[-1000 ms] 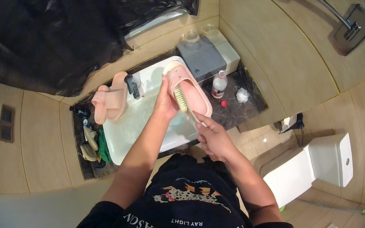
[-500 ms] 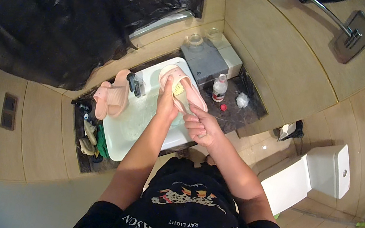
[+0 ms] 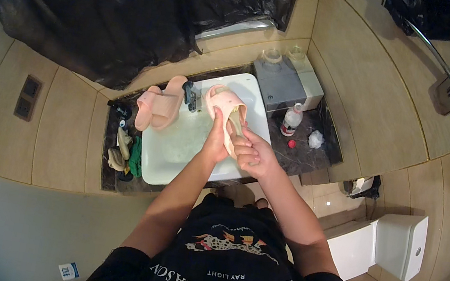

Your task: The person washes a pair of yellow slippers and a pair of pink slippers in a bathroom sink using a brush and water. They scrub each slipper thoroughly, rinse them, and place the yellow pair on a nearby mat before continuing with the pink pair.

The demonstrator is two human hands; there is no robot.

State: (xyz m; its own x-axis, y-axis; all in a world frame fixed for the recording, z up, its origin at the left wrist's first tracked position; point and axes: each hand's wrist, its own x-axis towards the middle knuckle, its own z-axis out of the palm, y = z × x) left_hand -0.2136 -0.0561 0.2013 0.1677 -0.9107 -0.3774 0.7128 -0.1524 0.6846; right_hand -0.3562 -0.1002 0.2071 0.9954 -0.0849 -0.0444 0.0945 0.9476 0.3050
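Observation:
Above the white sink (image 3: 152, 171), a pale pink slipper (image 3: 225, 99) is tilted in the air. My left hand (image 3: 215, 140) grips its side, thumb up against the strap. My right hand (image 3: 254, 155) is closed at the opening, around the handle of a brush whose yellow bristles (image 3: 236, 113) show only slightly inside the slipper; most of the brush is hidden. Left of the black faucet (image 3: 190, 96), more pink slippers (image 3: 162, 108) rest on the sink's back left corner. Cloudy water stands in the basin.
Right of the sink stand a grey box (image 3: 280, 84), a clear bottle (image 3: 292, 119), a red cap (image 3: 292, 143) and a crumpled white wad (image 3: 316, 139). A green cloth (image 3: 136, 157) and beige items (image 3: 120, 150) lie left. A toilet (image 3: 397, 244) is at right; black plastic sheeting (image 3: 135, 3) hangs behind.
The slipper has turned more upright in my hands, and the yellow bristles are now mostly hidden within it. The whole view has shifted, with the sink appearing further right.

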